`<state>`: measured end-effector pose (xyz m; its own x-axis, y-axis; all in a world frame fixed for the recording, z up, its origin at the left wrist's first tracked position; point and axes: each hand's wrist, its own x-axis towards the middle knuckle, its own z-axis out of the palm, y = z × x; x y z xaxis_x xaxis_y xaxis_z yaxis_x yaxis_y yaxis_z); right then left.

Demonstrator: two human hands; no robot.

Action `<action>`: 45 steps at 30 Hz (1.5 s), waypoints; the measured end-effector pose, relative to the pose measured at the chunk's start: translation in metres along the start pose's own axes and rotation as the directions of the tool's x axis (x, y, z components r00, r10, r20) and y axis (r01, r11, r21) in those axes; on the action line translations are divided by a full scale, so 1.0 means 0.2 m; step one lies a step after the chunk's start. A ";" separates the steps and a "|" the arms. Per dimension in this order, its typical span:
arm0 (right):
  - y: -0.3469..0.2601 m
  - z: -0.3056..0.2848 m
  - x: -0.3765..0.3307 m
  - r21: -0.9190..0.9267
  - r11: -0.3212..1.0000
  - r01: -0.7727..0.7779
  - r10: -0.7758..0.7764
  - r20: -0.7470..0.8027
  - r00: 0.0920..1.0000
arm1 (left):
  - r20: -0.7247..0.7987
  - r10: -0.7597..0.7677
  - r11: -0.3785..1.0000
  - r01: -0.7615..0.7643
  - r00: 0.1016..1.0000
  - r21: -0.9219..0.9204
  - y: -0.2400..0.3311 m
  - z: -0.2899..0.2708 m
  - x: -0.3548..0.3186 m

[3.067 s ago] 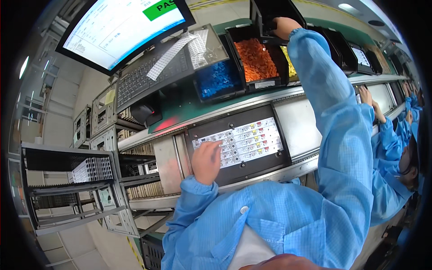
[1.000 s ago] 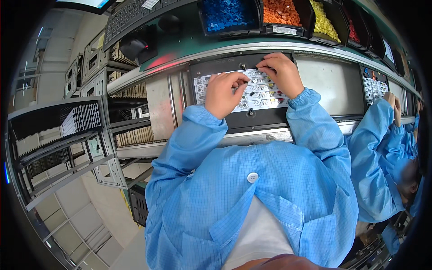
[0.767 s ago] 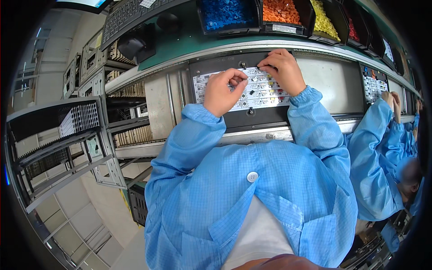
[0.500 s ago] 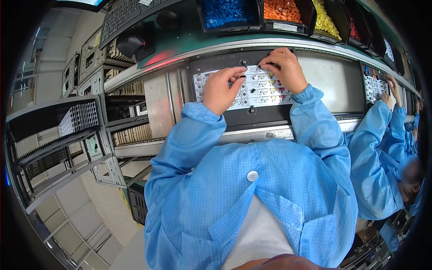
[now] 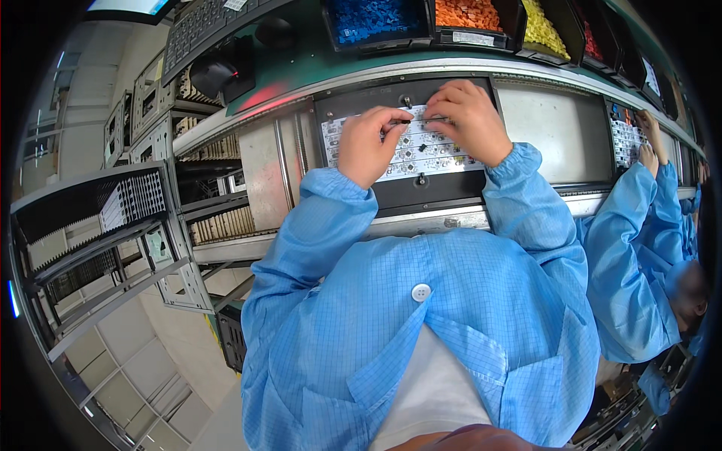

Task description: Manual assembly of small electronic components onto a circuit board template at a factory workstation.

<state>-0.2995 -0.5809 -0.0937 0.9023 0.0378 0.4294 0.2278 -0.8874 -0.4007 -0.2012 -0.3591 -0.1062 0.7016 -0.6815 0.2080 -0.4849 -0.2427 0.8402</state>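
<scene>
Several white circuit board strips (image 5: 408, 167) lie side by side in a black carrier frame (image 5: 451, 194) on the line in front of me. Over their left part, my left hand (image 5: 367, 144) pinches a small black component (image 5: 403, 122) between thumb and index finger. My right hand (image 5: 472, 124) is at the right part of the boards, thumb and fingers drawn together close to the left fingertips. Whatever it grips is too small to make out. A small black part (image 5: 423, 148) sits on the boards below the hands.
Open bins of blue (image 5: 376, 21), orange (image 5: 468, 15) and yellow pieces (image 5: 543, 31) stand beyond the rail. A keyboard (image 5: 207, 34) and a black mouse (image 5: 213, 77) are at the far left. On the right, a co-worker's hands (image 5: 650, 143) work at another board. A slotted rack (image 5: 98, 207) stands left.
My right hand has shifted slightly down and left, bringing its fingertips nearer the left hand's. My left hand stays almost in place, still pinching the black component.
</scene>
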 end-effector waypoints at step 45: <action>-0.02 -0.06 -0.19 -0.113 0.992 -0.060 0.053 -0.062 0.997 | 0.136 0.172 0.902 -0.211 0.976 0.377 0.17 0.12 -0.04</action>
<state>-0.3403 -0.5842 -0.0983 0.8887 -0.0381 0.4569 0.1303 -0.9345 -0.3314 -0.2369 -0.3782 -0.0914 0.5301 -0.8007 0.2791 -0.7824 -0.3350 0.5251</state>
